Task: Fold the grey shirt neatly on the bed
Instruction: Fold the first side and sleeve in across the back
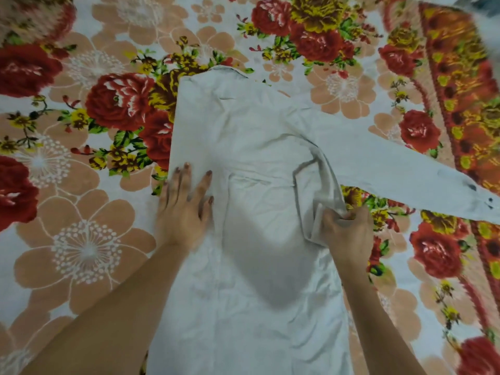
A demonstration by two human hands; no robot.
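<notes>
Grey shirt cloth sits under both hands. The fingers of the left hand are straight and fanned wide, with dark-painted nails. They press flat on the shirt's left edge, the little finger side reaching just past that edge onto the bed. The right hand is at the shirt's right edge, its fingertips and thumb curled in and pinching a bunched ridge of fabric, which rises off the body of the shirt in a raised loop. Both forearms come in from the bottom of the view, the left crossing the bed, the right lying partly over the shirt's lower right side.

The shirt is spread on the bed, running from the near edge of the view away from the person. Its left side forms a straight folded edge and its collar is at the far end. One sleeve stretches out flat to the shirt's right, ending in a cuff with small dark buttons and a dark smudge beside them. A soft shadow falls across the shirt's middle.

Around the shirt the bed cover shows large red roses and peach flowers, and far to the shirt's right runs an orange patterned border
</notes>
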